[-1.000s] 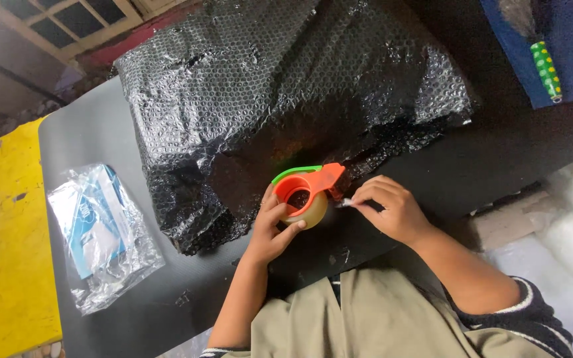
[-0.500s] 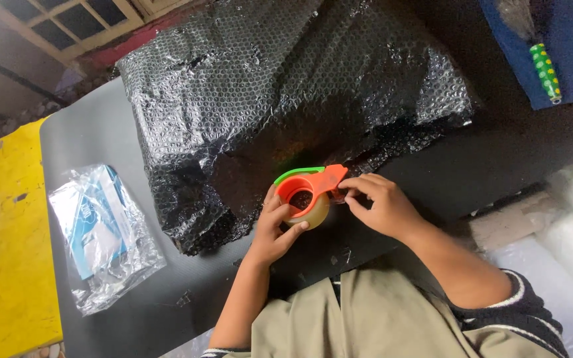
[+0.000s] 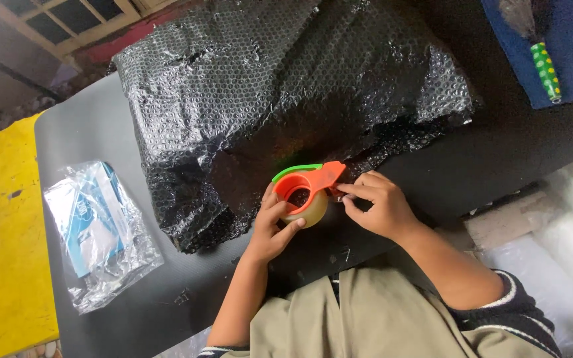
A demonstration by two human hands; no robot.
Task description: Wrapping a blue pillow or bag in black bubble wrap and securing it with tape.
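I am holding a tape dispenser [image 3: 308, 187], orange with a green strip along its top edge, at the near edge of a large bundle wrapped in black bubble wrap [image 3: 280, 99]. My left hand [image 3: 273, 225] is cupping the roll of clear tape [image 3: 306, 211] seated in the dispenser, fingers curled closed around its lower side and thumb reaching up beside the orange frame. My right hand [image 3: 378, 207] is pinching at the dispenser's front tip, thumb and forefinger pressed together there; whether a tape end is lying between them I cannot tell. The dispenser is resting against the wrap's crumpled lower fringe, over the dark grey table [image 3: 499, 152].

A clear plastic bag holding a blue and white packet [image 3: 97, 229] is lying on the table well to the left of my left hand. A yellow board [image 3: 1, 245] is running along the far left edge. A blue cloth [image 3: 565, 46] with a green dotted stick [image 3: 545, 69] on it is sitting at the upper right corner.
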